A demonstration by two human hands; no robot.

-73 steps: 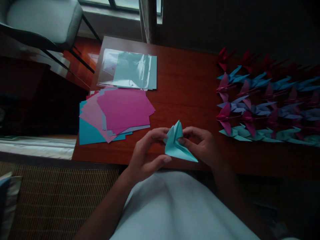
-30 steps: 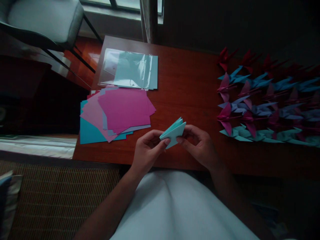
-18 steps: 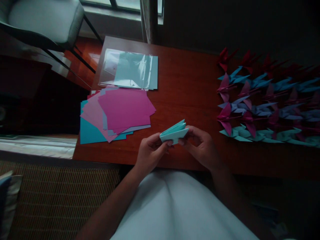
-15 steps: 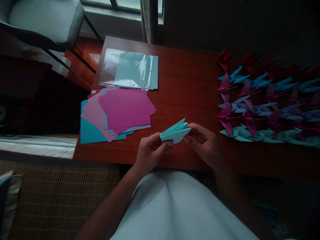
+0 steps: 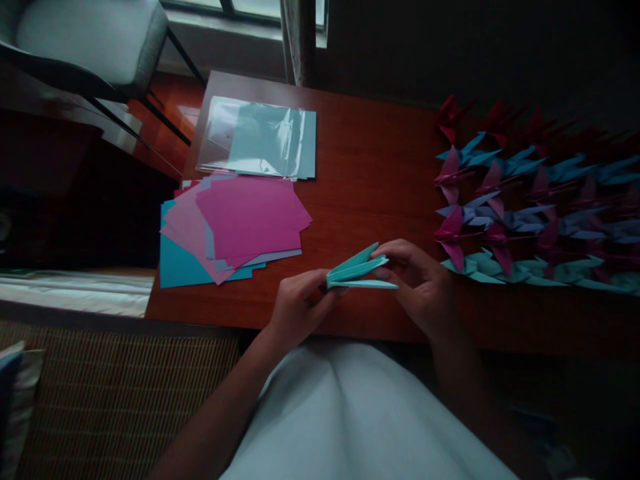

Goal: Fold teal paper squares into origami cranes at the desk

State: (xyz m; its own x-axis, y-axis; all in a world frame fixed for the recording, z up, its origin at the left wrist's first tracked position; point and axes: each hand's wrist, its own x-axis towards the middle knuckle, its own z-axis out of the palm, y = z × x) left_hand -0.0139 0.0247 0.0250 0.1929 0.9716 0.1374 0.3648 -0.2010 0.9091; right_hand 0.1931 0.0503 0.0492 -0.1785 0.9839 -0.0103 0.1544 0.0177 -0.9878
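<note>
Teal paper (image 5: 354, 272) fanned wider, left grip (image 5: 299, 303) pinching folded end, right grip (image 5: 424, 285) holding upper tips

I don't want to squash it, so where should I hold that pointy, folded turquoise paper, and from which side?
I'd pinch the pointy, folded turquoise paper by its left end, coming from the left: the layers meet there, and that's where the left hand grips it. Toward the right, its flaps fan apart into thin points, so squeezing there would probably bend them.
</note>
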